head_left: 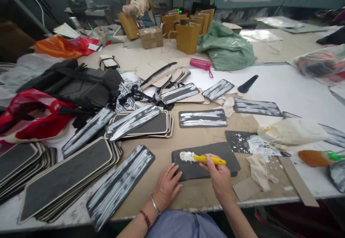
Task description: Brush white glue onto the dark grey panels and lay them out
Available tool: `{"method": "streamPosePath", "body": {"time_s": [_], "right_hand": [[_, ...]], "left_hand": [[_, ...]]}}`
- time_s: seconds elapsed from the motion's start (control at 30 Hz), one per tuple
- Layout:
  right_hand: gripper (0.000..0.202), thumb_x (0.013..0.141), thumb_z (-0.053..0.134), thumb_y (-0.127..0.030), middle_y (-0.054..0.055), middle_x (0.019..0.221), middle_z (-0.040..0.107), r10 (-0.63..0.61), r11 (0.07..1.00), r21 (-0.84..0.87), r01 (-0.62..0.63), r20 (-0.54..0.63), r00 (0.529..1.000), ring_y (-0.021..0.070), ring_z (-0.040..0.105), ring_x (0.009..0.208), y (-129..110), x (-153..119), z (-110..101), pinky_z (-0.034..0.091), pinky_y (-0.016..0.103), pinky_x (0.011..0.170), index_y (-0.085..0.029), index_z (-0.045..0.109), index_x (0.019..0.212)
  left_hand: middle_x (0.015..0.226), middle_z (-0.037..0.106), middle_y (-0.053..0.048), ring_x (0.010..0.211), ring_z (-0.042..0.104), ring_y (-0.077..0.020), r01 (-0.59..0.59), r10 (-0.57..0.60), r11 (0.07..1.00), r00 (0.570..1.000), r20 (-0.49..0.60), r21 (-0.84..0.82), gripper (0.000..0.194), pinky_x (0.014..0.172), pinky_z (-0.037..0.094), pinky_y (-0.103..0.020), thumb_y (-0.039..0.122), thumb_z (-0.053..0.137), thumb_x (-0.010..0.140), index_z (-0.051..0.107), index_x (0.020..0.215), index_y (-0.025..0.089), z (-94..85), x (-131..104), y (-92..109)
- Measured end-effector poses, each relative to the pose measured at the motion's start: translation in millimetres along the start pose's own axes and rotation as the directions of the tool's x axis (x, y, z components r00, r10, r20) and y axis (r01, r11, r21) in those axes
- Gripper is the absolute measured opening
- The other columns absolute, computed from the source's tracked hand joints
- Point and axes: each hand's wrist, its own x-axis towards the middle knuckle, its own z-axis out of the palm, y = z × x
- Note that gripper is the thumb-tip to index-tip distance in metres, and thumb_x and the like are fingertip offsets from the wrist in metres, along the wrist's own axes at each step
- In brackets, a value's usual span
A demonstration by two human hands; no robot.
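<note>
Where the brown-papered table (161,147) bears the dark-grey, rectangular flat sheets (194,171), the open left hand (166,187), gripping nothing, should steady their left edge; the right hand (221,182), closed round the yellow-handled, white-coated brush (201,158), wants light, even lengthwise strokes.

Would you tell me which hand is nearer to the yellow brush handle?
Right: the right hand grips the yellow brush handle, while the left hand rests left of it, fingers at the left edge of the dark panel.
</note>
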Motion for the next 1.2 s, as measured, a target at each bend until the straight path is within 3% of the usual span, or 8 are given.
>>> {"method": "streamPosePath", "body": {"time_s": [0.17,0.37,0.5,0.7,0.87,1.0,1.1,1.2], "right_hand": [[0.038,0.069,0.064,-0.048,0.004,0.082,0.063,0.034,0.999,-0.039,-0.033,0.021,0.999,0.0183,0.063,0.069,18,1,21,0.057,0.036,0.070,-0.014,0.061,0.086],[0.041,0.070,0.061,-0.051,0.004,0.081,0.063,-0.013,0.993,-0.121,0.008,-0.037,0.999,0.0185,0.063,0.067,27,9,16,0.056,0.037,0.069,-0.013,0.060,0.087],[0.040,0.070,0.061,-0.051,0.005,0.083,0.063,-0.084,0.980,-0.188,0.061,-0.113,0.990,0.0195,0.064,0.069,19,20,-8,0.056,0.038,0.070,-0.014,0.060,0.085],[0.046,0.069,0.058,-0.056,0.007,0.078,0.066,-0.124,0.950,-0.309,0.032,-0.285,0.950,0.0219,0.065,0.067,9,49,-68,0.055,0.038,0.069,-0.013,0.060,0.083],[0.044,0.072,0.051,-0.056,0.008,0.067,0.067,-0.222,0.854,-0.521,-0.002,-0.368,0.903,0.0260,0.066,0.070,-1,68,-107,0.052,0.038,0.071,-0.014,0.062,0.081],[0.043,0.075,0.047,-0.054,0.009,0.063,0.067,-0.317,0.767,-0.642,-0.022,-0.409,0.856,0.0276,0.066,0.073,-11,68,-123,0.049,0.039,0.075,-0.015,0.064,0.077],[0.045,0.074,0.048,-0.056,0.009,0.070,0.068,-0.331,0.800,-0.600,0.017,-0.416,0.847,0.0264,0.066,0.073,-19,57,-125,0.049,0.039,0.075,-0.015,0.063,0.084],[0.046,0.071,0.054,-0.057,0.009,0.075,0.068,-0.268,0.878,-0.477,0.045,-0.411,0.871,0.0253,0.066,0.073,-24,36,-116,0.051,0.038,0.075,-0.015,0.062,0.086]], "left_hand": [[0.109,0.060,-0.013,0.110,0.051,-0.0256,-0.014,0.014,1.000,1.000,-0.003,0.009,0.027,0.087,0.049,-0.046,0.014,0.053,0.076,0.055,0.104,0.014,2.1,4,1],[0.104,0.062,-0.012,0.104,0.055,-0.0254,0.018,-0.019,1.000,0.998,0.066,0.014,0.024,0.083,0.050,-0.043,0.016,0.057,0.075,0.058,0.099,0.016,1.6,13,1],[0.105,0.063,-0.010,0.104,0.055,-0.0234,0.007,-0.007,1.000,1.000,0.030,0.009,0.028,0.082,0.050,-0.039,0.019,0.053,0.079,0.056,0.107,0.019,6.5,10,-3],[0.103,0.064,-0.009,0.100,0.056,-0.0223,-0.012,0.012,0.999,1.000,-0.017,0.041,0.026,0.081,0.051,-0.037,0.020,0.051,0.080,0.058,0.106,0.019,9.2,9,-4],[0.101,0.064,-0.009,0.099,0.057,-0.0215,-0.037,0.039,0.997,0.999,-0.027,0.074,0.025,0.079,0.052,-0.035,0.022,0.050,0.081,0.059,0.104,0.018,6.2,11,-5],[0.100,0.064,-0.009,0.098,0.058,-0.0216,-0.061,0.064,0.994,0.997,-0.036,0.085,0.025,0.078,0.053,-0.035,0.022,0.049,0.082,0.059,0.104,0.017,7.1,11,-6],[0.101,0.064,-0.009,0.097,0.059,-0.0216,-0.075,0.079,0.995,0.995,-0.054,0.072,0.025,0.078,0.054,-0.035,0.024,0.049,0.082,0.059,0.104,0.017,7.6,10,-7],[0.103,0.063,-0.009,0.099,0.059,-0.0212,-0.052,0.052,0.999,0.998,-0.037,0.015,0.027,0.081,0.053,-0.035,0.024,0.050,0.081,0.057,0.107,0.019,4.4,10,-8]]}}
